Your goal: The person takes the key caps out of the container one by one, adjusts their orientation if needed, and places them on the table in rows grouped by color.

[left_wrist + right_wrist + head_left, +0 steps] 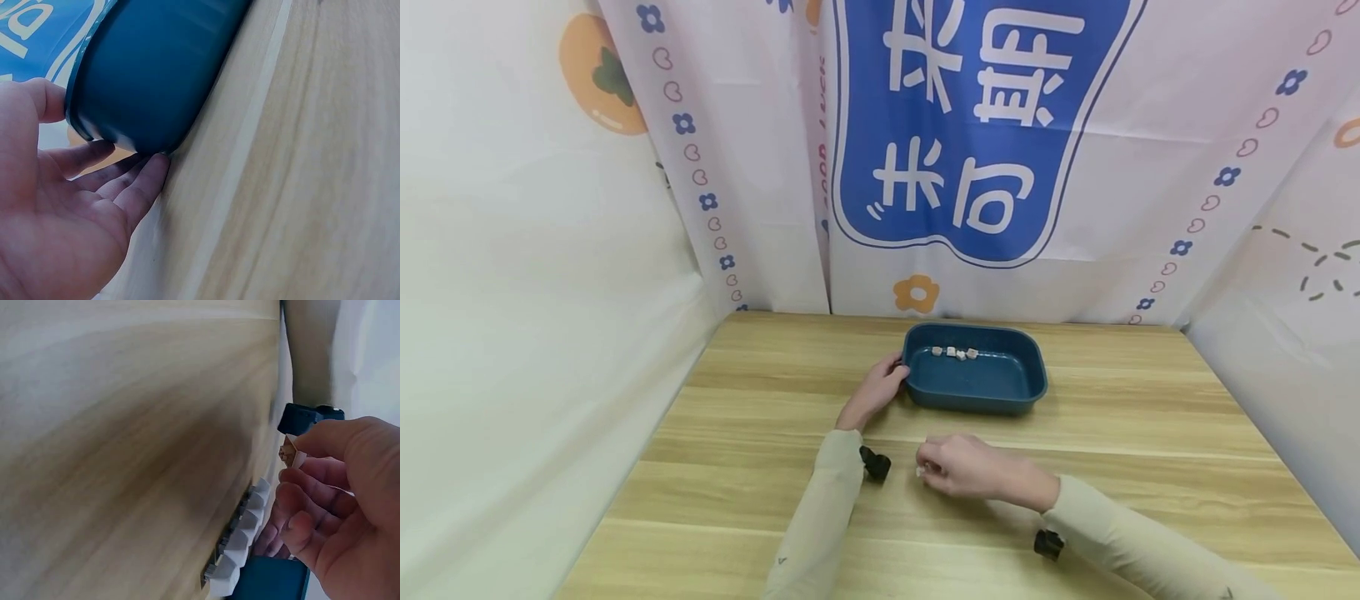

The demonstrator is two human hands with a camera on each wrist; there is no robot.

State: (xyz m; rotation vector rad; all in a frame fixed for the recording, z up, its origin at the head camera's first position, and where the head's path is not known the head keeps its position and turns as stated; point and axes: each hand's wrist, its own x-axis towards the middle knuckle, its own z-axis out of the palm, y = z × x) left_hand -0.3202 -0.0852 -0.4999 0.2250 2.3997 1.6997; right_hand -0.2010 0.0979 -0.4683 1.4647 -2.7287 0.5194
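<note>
My left hand [880,387] grips the left end of a dark teal basin [970,403]. In the left wrist view the thumb is at the rim and the other fingers lie against the lower end wall. Several small whitish keycaps [951,352] lie along the basin's far side. My right hand [966,467] is over the table in front of the basin, pinching a small keycap [291,453] between thumb and finger, its hollow, stemmed inside showing. Close to that hand, a row of white keycaps [236,547] with dark parts below shows in the right wrist view; the head view does not show it clearly.
The wood-grain table [760,400] ends at a printed white cloth [767,267] behind the basin, with more cloth at both sides. A black device [875,464] is worn at the left wrist and another [1048,544] at the right.
</note>
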